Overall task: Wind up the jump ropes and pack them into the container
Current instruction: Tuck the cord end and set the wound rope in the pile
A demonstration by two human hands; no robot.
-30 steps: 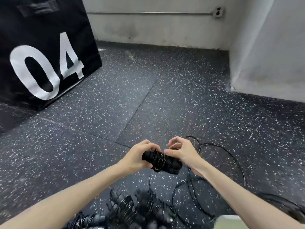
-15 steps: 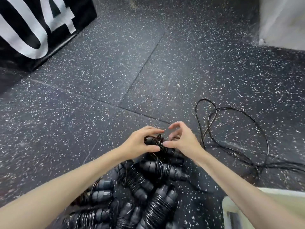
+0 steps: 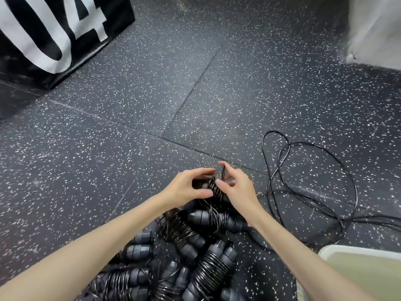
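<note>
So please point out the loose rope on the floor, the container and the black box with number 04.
loose rope (image 3: pixel 312 170), head view, a loop
container (image 3: pixel 355 253), head view, pale rim
black box (image 3: pixel 71 9), head view, printed side

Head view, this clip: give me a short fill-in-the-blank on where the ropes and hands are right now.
1. Both hands, left hand and right hand, hold one wound black jump rope above a ____ of wound ropes.
2. The loose black cable lies to the hands' ____.
3. The pale plastic container sits at the lower ____ corner.
4. The black panel bears the white number ____.

Missing words: pile; right; right; 04
</note>
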